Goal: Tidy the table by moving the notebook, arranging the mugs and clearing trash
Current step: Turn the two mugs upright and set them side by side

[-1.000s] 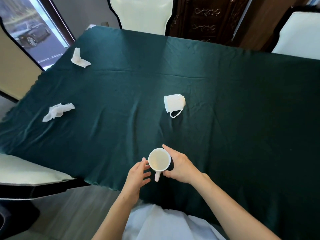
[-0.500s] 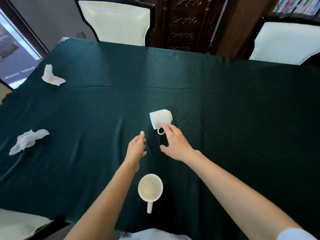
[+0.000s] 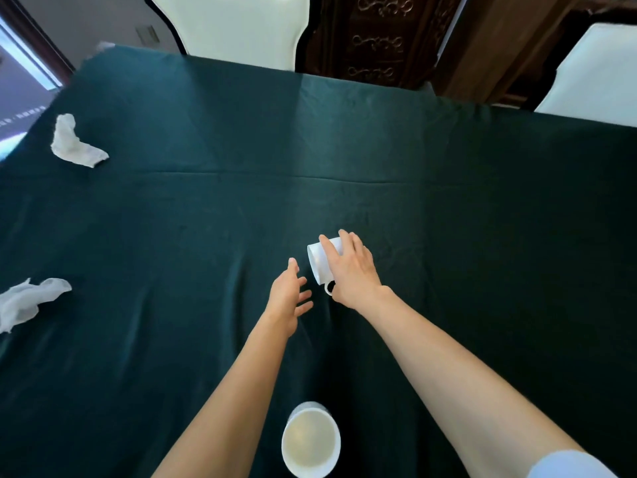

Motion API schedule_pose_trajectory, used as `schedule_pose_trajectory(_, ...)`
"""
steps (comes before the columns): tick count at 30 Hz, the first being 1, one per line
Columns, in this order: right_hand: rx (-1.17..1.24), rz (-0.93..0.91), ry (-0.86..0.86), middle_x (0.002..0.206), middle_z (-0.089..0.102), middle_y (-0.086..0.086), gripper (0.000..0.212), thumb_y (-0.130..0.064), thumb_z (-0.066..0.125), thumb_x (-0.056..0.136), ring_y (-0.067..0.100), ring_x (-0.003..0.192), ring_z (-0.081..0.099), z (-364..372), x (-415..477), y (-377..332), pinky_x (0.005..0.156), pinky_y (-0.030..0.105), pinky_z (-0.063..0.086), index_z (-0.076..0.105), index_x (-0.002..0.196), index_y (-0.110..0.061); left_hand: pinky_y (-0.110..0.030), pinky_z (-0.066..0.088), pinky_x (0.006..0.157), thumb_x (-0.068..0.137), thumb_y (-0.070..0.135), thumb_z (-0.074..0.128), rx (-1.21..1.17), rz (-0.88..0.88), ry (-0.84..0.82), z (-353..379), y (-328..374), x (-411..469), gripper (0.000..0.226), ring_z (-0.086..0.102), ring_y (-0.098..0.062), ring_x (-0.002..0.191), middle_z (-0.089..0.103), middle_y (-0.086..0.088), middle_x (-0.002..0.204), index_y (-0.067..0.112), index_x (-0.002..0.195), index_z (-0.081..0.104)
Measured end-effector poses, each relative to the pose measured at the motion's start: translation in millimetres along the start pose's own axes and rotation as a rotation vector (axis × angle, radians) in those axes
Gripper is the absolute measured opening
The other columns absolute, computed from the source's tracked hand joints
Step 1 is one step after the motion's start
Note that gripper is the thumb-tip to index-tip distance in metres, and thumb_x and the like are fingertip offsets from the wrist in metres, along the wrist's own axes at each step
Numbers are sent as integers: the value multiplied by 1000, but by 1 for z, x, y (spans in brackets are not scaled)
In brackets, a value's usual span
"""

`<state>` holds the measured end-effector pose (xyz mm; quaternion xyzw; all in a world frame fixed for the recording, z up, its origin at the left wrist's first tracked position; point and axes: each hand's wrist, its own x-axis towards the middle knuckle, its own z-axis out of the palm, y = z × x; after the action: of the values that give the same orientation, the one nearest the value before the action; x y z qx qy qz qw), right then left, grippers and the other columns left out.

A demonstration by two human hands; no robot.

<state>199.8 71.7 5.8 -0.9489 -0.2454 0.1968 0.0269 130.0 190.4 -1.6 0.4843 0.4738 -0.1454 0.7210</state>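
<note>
A white mug [image 3: 319,262] lies on its side near the middle of the dark green tablecloth [image 3: 206,236], its handle toward me. My right hand [image 3: 350,269] is wrapped over the top of it. My left hand [image 3: 287,293] hovers just left of it, fingers spread and holding nothing. A second white mug [image 3: 311,443] stands upright at the near edge, between my forearms. Two crumpled white tissues lie at the left: one far [image 3: 74,143], one nearer [image 3: 27,301]. No notebook is in view.
Two cream-backed chairs stand at the far side, one behind the table's middle [image 3: 238,25] and one at the right [image 3: 593,77]. A carved dark wood cabinet [image 3: 379,36] stands between them. A window [image 3: 17,81] is at the far left.
Both hands left the upright mug at the near edge and reached forward. My right hand went from touching the tipped mug's handle to closing over its body.
</note>
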Motion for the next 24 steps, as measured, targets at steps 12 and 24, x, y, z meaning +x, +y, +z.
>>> schedule_pose_trajectory(12, 157, -27, 101, 150, 40, 15, 95, -23, 87, 66, 37, 141, 37, 14, 19, 8, 117, 47, 31, 41, 149, -21, -43, 57, 92, 107, 51, 41, -104, -50, -34, 5, 2, 19, 54, 71, -32, 107, 67, -7, 123, 13, 144, 51)
schedule_pose_trajectory(24, 667, 46, 246, 135, 48, 4, 93, -31, 92, 57, 24, 128, 41, -2, -53, 38, 105, 34, 41, 49, 140, -29, -32, 52, 77, 105, 50, 41, 237, 195, -99, 16, 5, -69, 43, 69, -13, 81, 74, 0, 121, 21, 122, 69)
